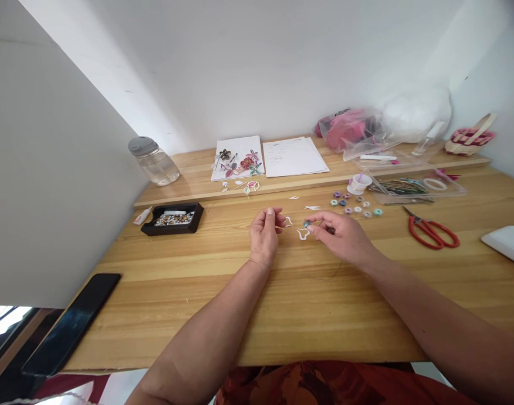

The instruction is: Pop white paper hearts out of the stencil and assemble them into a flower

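My left hand [266,233] is pinched closed above the middle of the table. What lies between its fingertips is too small to make out. My right hand [345,239] grips a small blue-green thread bobbin [307,223] between thumb and fingers. A fine thread seems to trail below this hand. Between the two hands, a white curved cutout [303,234] is by the right fingertips, and another white cutout [289,221] is beside the left ones. Slim white pieces [312,208] lie just beyond. Several small bobbins of coloured thread [347,211] sit past my right hand.
Red-handled scissors [432,230] lie at right, before a clear plastic box [446,188] of tools. A black tray [193,222] of beads stands left, near a phone [73,323]. A raised ledge [189,188] bears a bottle [155,163], paper sheets [296,160] and a basket [470,140].
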